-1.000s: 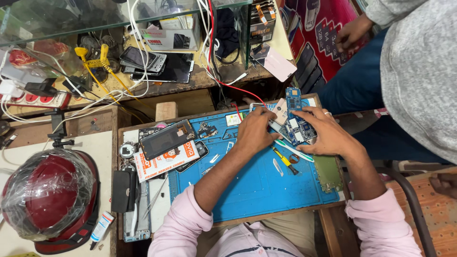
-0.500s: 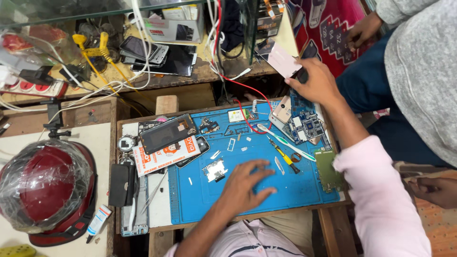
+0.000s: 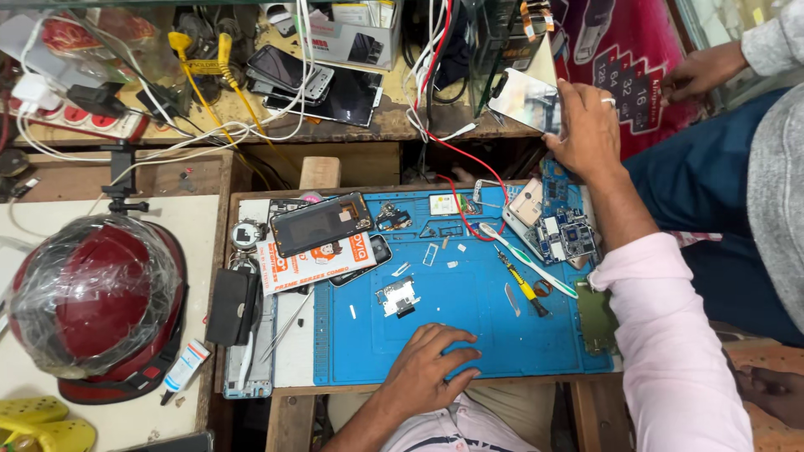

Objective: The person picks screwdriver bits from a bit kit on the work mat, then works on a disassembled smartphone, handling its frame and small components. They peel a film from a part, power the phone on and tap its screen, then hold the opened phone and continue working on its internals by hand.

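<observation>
Right hand point(image 3: 590, 130) has the phone screen panel point(image 3: 526, 100) in its fingertip grip.

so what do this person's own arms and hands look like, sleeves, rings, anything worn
Both hands are bare, without gloves. The right hand wears a ring on one finger, and its arm is covered by a long pale pink sleeve. The left hand shows no ring; its forearm is bare in view.

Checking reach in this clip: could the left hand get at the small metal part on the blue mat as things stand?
Probably yes. The left hand rests flat on the blue mat, holding nothing, and the metal part lies just beyond its fingers with only bare mat between.
</observation>
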A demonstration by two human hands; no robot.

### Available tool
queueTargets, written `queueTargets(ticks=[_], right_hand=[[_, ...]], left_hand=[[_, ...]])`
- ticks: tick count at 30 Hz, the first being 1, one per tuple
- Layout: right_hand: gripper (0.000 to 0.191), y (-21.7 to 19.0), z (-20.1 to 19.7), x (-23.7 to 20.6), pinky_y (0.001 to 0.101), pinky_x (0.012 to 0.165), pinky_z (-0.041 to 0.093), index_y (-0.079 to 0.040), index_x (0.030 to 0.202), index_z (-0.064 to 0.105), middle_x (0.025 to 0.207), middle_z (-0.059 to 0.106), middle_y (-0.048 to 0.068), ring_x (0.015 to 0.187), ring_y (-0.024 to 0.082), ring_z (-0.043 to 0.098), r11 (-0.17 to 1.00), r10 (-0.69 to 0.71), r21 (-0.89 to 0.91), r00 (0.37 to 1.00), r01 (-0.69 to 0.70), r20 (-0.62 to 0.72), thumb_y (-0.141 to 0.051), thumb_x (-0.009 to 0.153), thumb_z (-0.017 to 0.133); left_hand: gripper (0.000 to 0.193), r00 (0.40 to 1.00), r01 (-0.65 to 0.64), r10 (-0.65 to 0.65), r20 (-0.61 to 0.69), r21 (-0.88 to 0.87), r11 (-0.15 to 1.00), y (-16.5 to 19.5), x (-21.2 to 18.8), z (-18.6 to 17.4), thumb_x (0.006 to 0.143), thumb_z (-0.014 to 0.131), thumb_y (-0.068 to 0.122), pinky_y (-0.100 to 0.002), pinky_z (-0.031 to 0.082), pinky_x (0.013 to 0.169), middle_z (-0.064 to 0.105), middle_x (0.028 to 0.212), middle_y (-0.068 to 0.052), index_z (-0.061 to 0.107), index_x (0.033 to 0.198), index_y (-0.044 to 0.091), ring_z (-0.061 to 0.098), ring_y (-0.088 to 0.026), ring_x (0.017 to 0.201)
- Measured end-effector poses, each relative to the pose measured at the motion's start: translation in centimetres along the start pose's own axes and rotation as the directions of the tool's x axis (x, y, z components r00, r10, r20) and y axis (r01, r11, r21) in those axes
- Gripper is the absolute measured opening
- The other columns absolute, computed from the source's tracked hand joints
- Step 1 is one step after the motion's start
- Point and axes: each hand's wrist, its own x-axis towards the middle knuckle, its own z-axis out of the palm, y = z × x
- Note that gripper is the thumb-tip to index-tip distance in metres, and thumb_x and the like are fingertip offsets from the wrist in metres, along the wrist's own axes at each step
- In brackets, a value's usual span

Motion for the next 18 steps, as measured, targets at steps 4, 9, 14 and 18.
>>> queueTargets(ticks=[4, 9, 14, 18], right_hand=[[0.076, 0.1, 0.0, 0.9, 0.047, 0.112, 0.042, -0.007, 0.143, 0.062, 0.142, 0.055, 0.016, 0.132, 0.039, 0.05, 0.997, -0.057, 0.056, 0.998, 0.059, -0.035, -0.012, 0.073, 0.089], [0.065, -0.9, -0.3, 2.9, 0.0469, 0.113, 0.046, -0.01, 0.134, 0.066, 0.145, 0.052, 0.015, 0.134, 0.039, 0.052, 0.971, -0.032, 0.238, 0.999, 0.025, 0.023, -0.012, 0.074, 0.09], [0.053, -2.3, 0.0, 4.9, 0.041, 0.113, 0.042, -0.016, 0.128, 0.07, 0.152, 0.041, 0.016, 0.135, 0.035, 0.048, 0.946, 0.161, 0.251, 0.969, -0.206, 0.189, 0.003, 0.079, 0.076], [0.04, -2.4, 0.0, 5.6, 0.0392, 0.118, 0.041, -0.016, 0.124, 0.074, 0.15, 0.048, 0.013, 0.14, 0.034, 0.047, 0.952, 0.116, 0.246, 0.96, -0.18, 0.254, 0.002, 0.088, 0.074]], left_hand=[[0.02, 1.0, 0.009, -0.009, 0.015, -0.007, 1.0, -0.1, 0.0, -0.4, 0.089, 0.081, 0.02, -0.045, 0.047, 0.106, 0.067, 0.124, -0.008, 0.075, 0.104, 0.008, 0.065, -0.029, 0.115], [0.02, 0.998, 0.041, -0.041, -0.041, -0.01, 0.999, -0.1, -0.1, -0.5, 0.089, 0.081, 0.019, -0.046, 0.046, 0.107, 0.067, 0.125, -0.009, 0.076, 0.104, 0.008, 0.064, -0.029, 0.114], [0.019, 0.998, 0.062, -0.063, -0.027, -0.039, 0.997, -0.4, 0.0, -0.5, 0.089, 0.081, 0.019, -0.045, 0.046, 0.105, 0.067, 0.125, -0.009, 0.076, 0.103, 0.007, 0.064, -0.029, 0.114], [0.018, 0.996, 0.084, -0.084, -0.009, -0.044, 0.996, -0.3, -0.1, -0.7, 0.089, 0.08, 0.019, -0.044, 0.047, 0.104, 0.068, 0.125, -0.008, 0.076, 0.102, 0.007, 0.065, -0.029, 0.113]])
